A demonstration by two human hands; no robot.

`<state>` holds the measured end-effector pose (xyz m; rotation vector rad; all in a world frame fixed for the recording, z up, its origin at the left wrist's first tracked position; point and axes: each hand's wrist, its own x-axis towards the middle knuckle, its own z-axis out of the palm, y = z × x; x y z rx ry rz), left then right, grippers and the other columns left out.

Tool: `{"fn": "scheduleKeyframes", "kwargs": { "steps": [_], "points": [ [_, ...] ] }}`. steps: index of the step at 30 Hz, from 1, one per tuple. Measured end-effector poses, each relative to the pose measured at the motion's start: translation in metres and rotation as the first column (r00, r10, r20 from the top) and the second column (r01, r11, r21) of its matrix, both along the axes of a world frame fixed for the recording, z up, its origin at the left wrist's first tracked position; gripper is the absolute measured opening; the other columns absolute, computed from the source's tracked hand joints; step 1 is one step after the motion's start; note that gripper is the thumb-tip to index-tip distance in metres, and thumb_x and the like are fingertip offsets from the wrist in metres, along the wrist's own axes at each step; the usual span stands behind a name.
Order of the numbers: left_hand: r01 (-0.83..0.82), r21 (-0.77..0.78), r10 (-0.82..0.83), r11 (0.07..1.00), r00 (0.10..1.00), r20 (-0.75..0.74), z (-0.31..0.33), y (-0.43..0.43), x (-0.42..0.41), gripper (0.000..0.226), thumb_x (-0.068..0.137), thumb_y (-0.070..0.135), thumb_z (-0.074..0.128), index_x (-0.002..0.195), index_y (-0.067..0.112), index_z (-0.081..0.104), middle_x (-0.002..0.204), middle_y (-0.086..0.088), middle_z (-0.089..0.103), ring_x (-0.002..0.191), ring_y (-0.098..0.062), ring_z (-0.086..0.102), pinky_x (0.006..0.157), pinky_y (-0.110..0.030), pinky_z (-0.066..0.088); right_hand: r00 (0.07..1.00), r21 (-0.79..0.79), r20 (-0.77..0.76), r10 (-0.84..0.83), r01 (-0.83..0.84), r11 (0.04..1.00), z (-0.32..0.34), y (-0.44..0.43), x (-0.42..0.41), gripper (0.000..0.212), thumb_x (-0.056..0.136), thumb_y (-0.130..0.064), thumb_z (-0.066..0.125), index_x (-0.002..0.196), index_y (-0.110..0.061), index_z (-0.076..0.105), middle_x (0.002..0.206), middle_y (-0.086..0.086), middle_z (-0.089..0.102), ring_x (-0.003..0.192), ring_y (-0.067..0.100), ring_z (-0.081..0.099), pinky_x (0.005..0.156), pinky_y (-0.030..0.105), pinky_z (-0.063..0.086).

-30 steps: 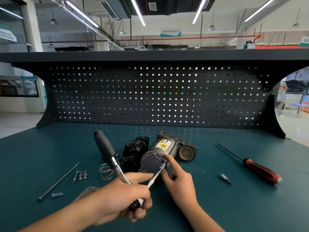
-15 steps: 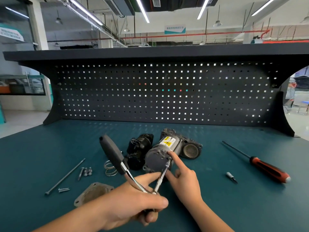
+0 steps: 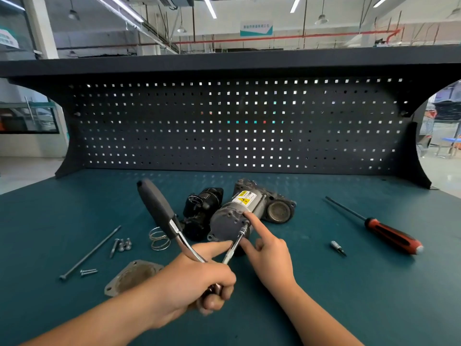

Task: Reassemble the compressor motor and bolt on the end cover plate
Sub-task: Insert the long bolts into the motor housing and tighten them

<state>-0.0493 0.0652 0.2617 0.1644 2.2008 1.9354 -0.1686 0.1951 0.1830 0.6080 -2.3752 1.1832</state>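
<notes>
Motor: a grey cylindrical compressor motor (image 3: 234,216) with a yellow warning label is laid on its side at the centre of the teal workbench top (image 3: 349,295), its round end face turned toward the lower edge of the frame.
Left hand: the left hand (image 3: 197,280), at lower centre, is curled tight round the head of a chrome ratchet wrench (image 3: 156,208), whose black grip is angled up and left.
Extension: a chrome extension bar (image 3: 232,248) is run from that fist to the right rim of the motor's end face.
Right hand: the right hand (image 3: 270,258) is placed just right of the bar. Its index finger is held straight with the tip on the end face, the other fingers are curled in, and nothing is held.
Cover plate: a grey metal end cover plate (image 3: 129,277) is laid flat at lower left, apart from the motor.
Loose parts: a wire spring (image 3: 159,239), a long thin bolt (image 3: 89,253) and short bolts (image 3: 123,245) are spread left of centre.
Right side: a red-and-black screwdriver (image 3: 391,237) and a small bit (image 3: 338,247) are laid well apart from the motor.
</notes>
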Motion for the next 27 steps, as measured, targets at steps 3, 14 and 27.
{"fn": "scheduleKeyframes", "kwargs": {
  "steps": [3, 14, 27],
  "points": [
    [0.014, -0.058, -0.015, 0.998, 1.0, -0.017, 0.005, -0.003, 0.001, 0.05, 0.056, 0.009, 0.052, 0.101, 0.03, 0.062, 0.051, -0.005, 0.049, 0.036, -0.012, 0.035, 0.039, -0.017, 0.027, 1.0, 0.006, 0.004, 0.008, -0.008, 1.0, 0.0, 0.0, -0.001, 0.064, 0.088, -0.028, 0.061, 0.122, -0.061, 0.018, 0.045, -0.015, 0.044, 0.048, 0.009, 0.039, 0.046, 0.021, 0.03],
    [0.072, -0.726, -0.14, 0.684, 0.99, -0.034, 0.025, -0.006, -0.01, 0.034, 0.068, 0.02, 0.05, 0.099, 0.033, 0.052, 0.058, 0.001, 0.054, 0.043, -0.01, 0.043, 0.044, -0.015, 0.034, 0.999, -0.002, 0.038, 0.02, -0.02, 1.0, 0.003, 0.001, 0.001, 0.059, 0.09, -0.027, 0.059, 0.118, -0.063, 0.021, 0.044, -0.017, 0.044, 0.048, 0.005, 0.041, 0.048, 0.015, 0.035],
    [-0.054, -0.56, -0.052, 0.827, 0.984, -0.172, 0.007, -0.003, 0.002, 0.022, 0.085, 0.018, 0.059, 0.088, 0.035, 0.047, 0.053, 0.008, 0.047, 0.04, -0.004, 0.037, 0.045, -0.016, 0.034, 0.996, -0.052, 0.085, 0.021, -0.016, 0.999, 0.0, 0.002, -0.002, 0.057, 0.089, -0.025, 0.059, 0.132, -0.053, 0.035, 0.044, -0.012, 0.045, 0.05, 0.006, 0.043, 0.048, 0.016, 0.033]
  ]
}}
